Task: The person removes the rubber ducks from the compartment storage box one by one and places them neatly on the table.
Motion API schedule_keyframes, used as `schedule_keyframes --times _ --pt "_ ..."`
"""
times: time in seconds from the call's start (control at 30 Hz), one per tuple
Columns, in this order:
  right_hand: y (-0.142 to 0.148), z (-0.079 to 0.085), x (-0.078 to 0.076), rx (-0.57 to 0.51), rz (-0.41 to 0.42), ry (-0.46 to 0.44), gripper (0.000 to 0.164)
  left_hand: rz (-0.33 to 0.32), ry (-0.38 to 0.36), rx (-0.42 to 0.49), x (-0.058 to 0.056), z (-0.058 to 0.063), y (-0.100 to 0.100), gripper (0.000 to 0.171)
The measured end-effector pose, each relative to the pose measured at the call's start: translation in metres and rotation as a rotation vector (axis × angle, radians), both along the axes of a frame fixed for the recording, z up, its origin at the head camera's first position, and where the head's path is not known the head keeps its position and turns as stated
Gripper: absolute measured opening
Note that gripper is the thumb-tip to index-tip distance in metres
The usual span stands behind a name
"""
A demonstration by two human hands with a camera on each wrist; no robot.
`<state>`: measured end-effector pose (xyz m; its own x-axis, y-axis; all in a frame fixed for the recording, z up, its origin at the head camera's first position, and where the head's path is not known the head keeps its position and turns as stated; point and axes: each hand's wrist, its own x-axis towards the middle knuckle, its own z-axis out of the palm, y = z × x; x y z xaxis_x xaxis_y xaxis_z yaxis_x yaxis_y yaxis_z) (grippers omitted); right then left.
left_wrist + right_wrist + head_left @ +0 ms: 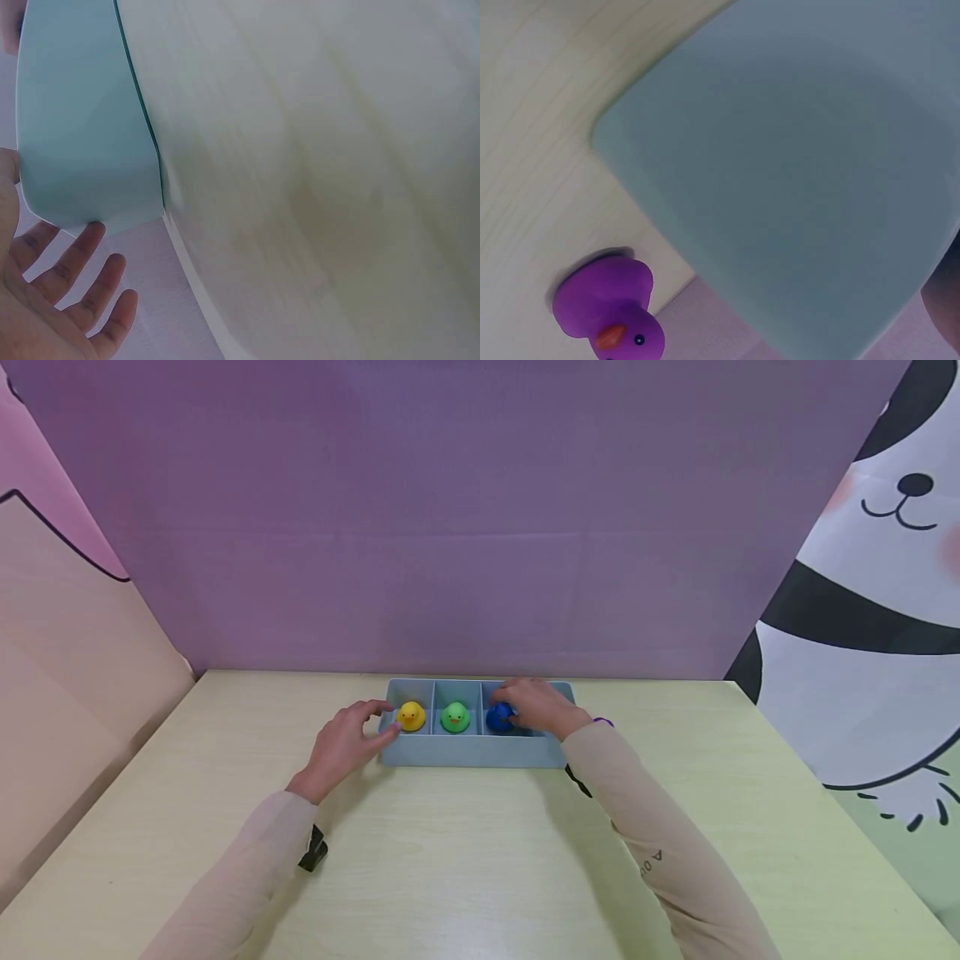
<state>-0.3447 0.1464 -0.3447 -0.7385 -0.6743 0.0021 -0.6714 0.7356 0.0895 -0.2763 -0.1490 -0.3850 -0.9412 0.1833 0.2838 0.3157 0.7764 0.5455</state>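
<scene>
A pale blue divided box (472,752) stands near the table's back edge. My left hand (345,743) holds its left end, thumb at the front rim and fingertips on the end wall; two fingers stay free in the left wrist view. In the first compartment sits a yellow toy duck (411,717), and a green duck (455,717) sits in the second. My right hand (542,703) pinches a blue duck (498,718) in the compartment right of the green one. That hand covers the box's right part. In the right wrist view, the box's wall hides most of this hand.
A purple duck (611,300) is on the table just right of the box; the right sleeve hides most of it in the head view. Behind the pale wooden table (465,860) rises a purple backdrop (465,527). A panda picture (885,610) stands at the right.
</scene>
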Motion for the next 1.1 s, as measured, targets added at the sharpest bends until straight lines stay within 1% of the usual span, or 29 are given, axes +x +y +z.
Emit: schedule_keyframes --times 0.13,0.4,0.7,0.93,1.1 --pt "-0.001 -0.001 -0.001 0.007 0.003 0.004 0.030 0.001 -0.004 0.002 0.000 0.000 0.000 0.046" --pt "-0.001 -0.001 -0.003 0.034 0.020 0.041 0.030 0.004 -0.006 0.006 0.001 0.000 -0.001 0.045" --pt "-0.002 0.006 0.001 0.011 0.009 0.007 0.032 0.002 -0.007 0.005 0.001 0.001 -0.002 0.046" --pt "-0.001 0.008 0.001 0.011 0.011 0.030 0.031 0.005 -0.010 0.008 0.002 0.001 -0.002 0.046" --pt "0.001 0.016 0.005 -0.012 0.005 0.021 0.032 0.006 -0.010 0.006 0.002 0.001 -0.001 0.046"
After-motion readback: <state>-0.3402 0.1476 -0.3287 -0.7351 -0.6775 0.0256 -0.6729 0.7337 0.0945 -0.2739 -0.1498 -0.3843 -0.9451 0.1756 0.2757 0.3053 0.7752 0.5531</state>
